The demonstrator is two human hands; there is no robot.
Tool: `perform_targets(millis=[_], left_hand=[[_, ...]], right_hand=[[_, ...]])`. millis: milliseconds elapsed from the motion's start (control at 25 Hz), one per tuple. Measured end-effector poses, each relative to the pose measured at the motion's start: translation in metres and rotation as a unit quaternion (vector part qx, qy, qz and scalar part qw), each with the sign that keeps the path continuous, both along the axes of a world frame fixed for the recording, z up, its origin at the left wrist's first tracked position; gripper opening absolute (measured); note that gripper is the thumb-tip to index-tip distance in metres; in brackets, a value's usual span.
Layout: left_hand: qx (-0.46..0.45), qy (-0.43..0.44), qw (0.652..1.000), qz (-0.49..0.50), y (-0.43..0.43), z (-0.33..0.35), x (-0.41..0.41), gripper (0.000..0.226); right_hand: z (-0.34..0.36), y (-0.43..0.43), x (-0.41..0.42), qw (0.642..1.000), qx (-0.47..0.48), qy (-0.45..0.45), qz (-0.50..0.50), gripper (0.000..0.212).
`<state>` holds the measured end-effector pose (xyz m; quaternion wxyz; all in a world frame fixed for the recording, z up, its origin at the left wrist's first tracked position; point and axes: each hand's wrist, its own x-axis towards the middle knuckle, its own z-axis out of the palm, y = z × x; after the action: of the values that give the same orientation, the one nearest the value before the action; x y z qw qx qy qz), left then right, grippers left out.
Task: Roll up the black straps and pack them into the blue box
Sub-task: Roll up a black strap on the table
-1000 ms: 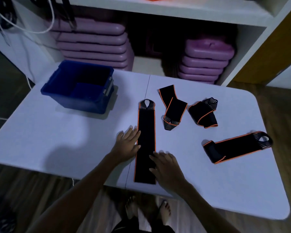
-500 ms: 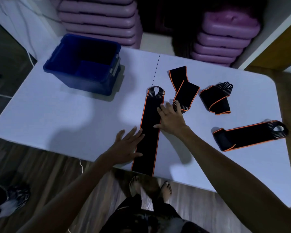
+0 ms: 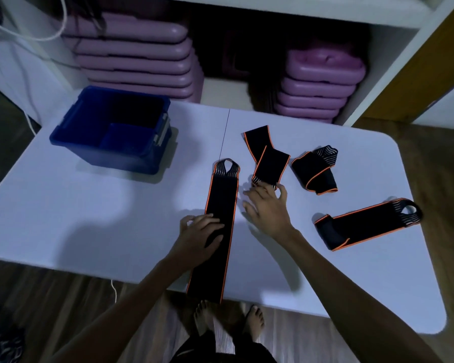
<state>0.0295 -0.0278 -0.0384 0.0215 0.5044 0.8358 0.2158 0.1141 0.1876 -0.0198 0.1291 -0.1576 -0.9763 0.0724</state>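
On the white table (image 3: 89,218), left hand (image 3: 199,235) flat on a limp strap (image 3: 218,218); right hand (image 3: 266,208), open, fingers the folded strap's (image 3: 270,166) end, holding nothing.

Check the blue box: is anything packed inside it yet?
No strap shows inside the blue box: only its bare blue floor and dark inner walls. The near wall hides a strip of the floor, and the far side is in shadow, so those parts cannot be checked.

Dim, bluish light falls from above; soft shadows pool on the table (image 3: 89,218) left of the left hand (image 3: 199,235) (slightly motion-blurred). Wide-angle bending curves the edges.
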Motion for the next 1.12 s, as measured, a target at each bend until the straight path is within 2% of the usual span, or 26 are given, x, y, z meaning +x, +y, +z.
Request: perform_targets(millis=[120, 200, 360, 440, 560, 720, 840, 960, 1040, 1120], left_hand=[[0.05, -0.085, 0.993, 0.068, 0.066, 0.018, 0.003, 0.03], [0.014, -0.086, 0.994, 0.073, 0.107, 0.025, 0.005, 0.037], [-0.143, -0.031, 0.988, 0.039, 0.151, 0.021, 0.002, 0.05], [-0.178, -0.018, 0.983, 0.029, 0.155, 0.014, 0.002, 0.048], [-0.143, -0.012, 0.989, 0.02, 0.144, 0.013, 0.012, 0.046], [-0.062, 0.03, 0.997, -0.029, 0.115, 0.008, 0.044, 0.035], [-0.069, 0.057, 0.99, -0.106, 0.094, 0.0, 0.069, 0.036], [-0.077, 0.052, 0.983, -0.158, 0.077, -0.004, 0.085, 0.038], [-0.048, 0.026, 0.988, -0.143, 0.078, 0.001, 0.08, 0.034], [-0.025, -0.025, 0.996, -0.08, 0.091, 0.011, 0.059, 0.036]], right_hand=[[0.011, 0.041, 0.005, 0.996, -0.037, 0.031, -0.08, 0.023], [0.023, 0.07, -0.002, 0.991, -0.054, 0.001, -0.126, 0.017], [0.032, 0.092, -0.01, 0.961, -0.178, -0.165, -0.13, 0.028], [0.025, 0.082, -0.002, 0.935, -0.231, -0.241, -0.118, 0.034], [0.019, 0.069, 0.017, 0.938, -0.25, -0.204, -0.127, 0.032], [0.009, 0.059, 0.055, 0.964, -0.179, -0.169, -0.1, 0.035], [-0.007, 0.038, 0.095, 0.976, -0.139, -0.151, -0.076, 0.046], [-0.018, 0.017, 0.13, 0.981, -0.089, -0.15, -0.088, 0.046], [-0.022, 0.005, 0.145, 0.98, -0.115, -0.111, -0.115, 0.049], [-0.021, -0.009, 0.152, 0.959, -0.208, -0.058, -0.186, 0.048]])
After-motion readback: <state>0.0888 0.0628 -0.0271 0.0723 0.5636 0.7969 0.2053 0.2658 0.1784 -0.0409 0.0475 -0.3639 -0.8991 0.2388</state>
